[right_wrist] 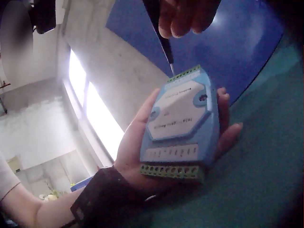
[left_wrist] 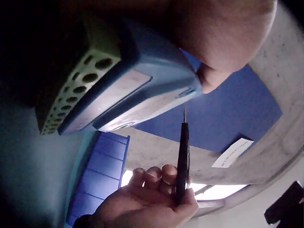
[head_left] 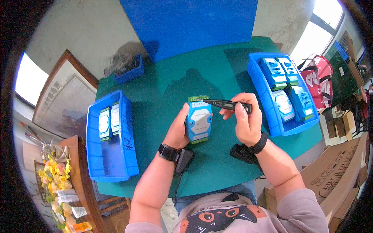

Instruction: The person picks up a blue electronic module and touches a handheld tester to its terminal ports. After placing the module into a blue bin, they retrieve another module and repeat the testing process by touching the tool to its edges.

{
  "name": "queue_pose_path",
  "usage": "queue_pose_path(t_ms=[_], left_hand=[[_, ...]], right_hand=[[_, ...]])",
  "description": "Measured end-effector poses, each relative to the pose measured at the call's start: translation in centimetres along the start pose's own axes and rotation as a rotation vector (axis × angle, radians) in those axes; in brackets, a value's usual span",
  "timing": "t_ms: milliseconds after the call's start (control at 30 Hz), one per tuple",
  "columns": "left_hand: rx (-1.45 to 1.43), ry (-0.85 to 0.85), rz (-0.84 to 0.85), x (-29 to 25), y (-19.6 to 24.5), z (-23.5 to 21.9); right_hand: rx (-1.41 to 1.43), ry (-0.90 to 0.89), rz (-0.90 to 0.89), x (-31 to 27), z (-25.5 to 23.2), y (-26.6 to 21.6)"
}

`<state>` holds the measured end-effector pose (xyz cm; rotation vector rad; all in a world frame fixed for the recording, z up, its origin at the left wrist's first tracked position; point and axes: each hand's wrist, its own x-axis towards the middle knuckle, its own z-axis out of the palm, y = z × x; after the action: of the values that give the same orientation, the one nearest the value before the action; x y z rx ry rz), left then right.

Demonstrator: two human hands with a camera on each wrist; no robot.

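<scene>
My left hand (head_left: 178, 130) grips a blue-and-white electronic module (head_left: 199, 121) by its sides, with its label face turned up. Rows of green screw terminals (right_wrist: 171, 172) run along both of its ends. In my right hand (head_left: 248, 120) is a black tester screwdriver (head_left: 222, 104), pinched between thumb and fingers, with a small window in its handle. Its thin metal tip (right_wrist: 172, 70) comes right at the far green terminal row (right_wrist: 185, 73) in the right wrist view. The left wrist view shows the near terminal holes (left_wrist: 90, 77) large.
On the left stands a blue bin (head_left: 131, 155) with two similar modules (head_left: 105, 123). The right-hand blue bin (head_left: 265, 106) carries several more modules (head_left: 284, 105). A smaller blue bin (head_left: 134, 73) sits at the back left of the green table (head_left: 163, 178), before a blue panel (head_left: 190, 27).
</scene>
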<state>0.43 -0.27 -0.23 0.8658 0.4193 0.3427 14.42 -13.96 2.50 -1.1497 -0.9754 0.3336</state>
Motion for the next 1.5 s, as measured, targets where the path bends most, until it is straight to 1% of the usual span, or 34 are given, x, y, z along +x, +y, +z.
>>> queue_pose_path(t_ms=[67, 267, 367, 467, 567, 667, 867, 1100, 1267, 1367, 1500], left_hand=[[0.007, -0.002, 0.003, 0.07, 0.07, 0.01], [0.004, 0.010, 0.000, -0.10, 0.22, 0.22], [-0.005, 0.014, -0.003, -0.05, 0.14, 0.20], [0.006, 0.005, 0.008, 0.00, 0.18, 0.10], [-0.066, -0.026, -0.014, -0.18, 0.39, 0.11], [-0.007, 0.001, 0.001, 0.01, 0.17, 0.04], [-0.001, 0.007, 0.000, 0.00, 0.23, 0.10], [-0.005, 0.003, 0.010, 0.10, 0.10, 0.01], [0.008, 0.012, -0.006, -0.05, 0.24, 0.14], [0.009, 0.018, -0.006, -0.06, 0.27, 0.18], [0.007, 0.027, -0.004, 0.01, 0.20, 0.16]], right_hand=[[0.018, 0.009, -0.031, -0.01, -0.02, -0.21], [0.013, 0.025, 0.013, 0.16, 0.02, -0.13], [-0.005, -0.007, -0.007, 0.03, -0.05, 0.19], [-0.012, -0.012, 0.018, 0.08, -0.03, 0.19], [-0.021, -0.010, 0.008, 0.08, 0.04, 0.46], [-0.045, -0.010, 0.001, 0.14, 0.03, 0.29], [-0.040, 0.024, 0.000, 0.15, 0.08, 0.29], [-0.035, 0.009, 0.048, 0.22, 0.12, 0.13], [0.022, 0.023, 0.045, 0.17, 0.25, 0.08], [0.020, 0.041, -0.010, 0.14, 0.03, -0.04], [0.004, 0.037, 0.008, 0.23, -0.01, 0.08]])
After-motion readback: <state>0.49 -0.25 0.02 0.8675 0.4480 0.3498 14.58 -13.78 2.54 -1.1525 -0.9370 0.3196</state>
